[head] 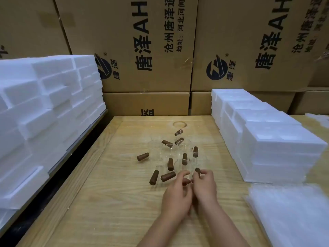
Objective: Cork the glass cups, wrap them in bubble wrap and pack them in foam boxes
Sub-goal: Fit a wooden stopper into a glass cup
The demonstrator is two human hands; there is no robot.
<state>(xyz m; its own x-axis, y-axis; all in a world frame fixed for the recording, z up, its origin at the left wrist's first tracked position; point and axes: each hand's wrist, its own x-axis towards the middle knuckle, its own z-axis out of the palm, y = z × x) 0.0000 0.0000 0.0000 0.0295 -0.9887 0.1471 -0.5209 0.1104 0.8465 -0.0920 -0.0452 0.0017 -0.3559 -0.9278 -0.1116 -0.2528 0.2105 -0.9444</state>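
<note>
- Our left hand (175, 198) hovers with its grip apart; our right hand (204, 186) pinches a cork (197, 171)
- Beyond them, loose corks (168, 176) and clear glass cups (185, 164) crowd the desk (106, 202); we see none wrapped
- Bubble wrap (293, 216) and foam boxes (267, 139) wait unused, so we judge nearly everything remains

Brown corks (167, 176) scattered lying | clear glass cups (168, 151) clustered upright mid-bench | white foam boxes (270, 138) stacked right | bubble wrap (292, 214) near-right

foam stacks (267, 139) flank, corks (168, 176) scattered centre
</note>
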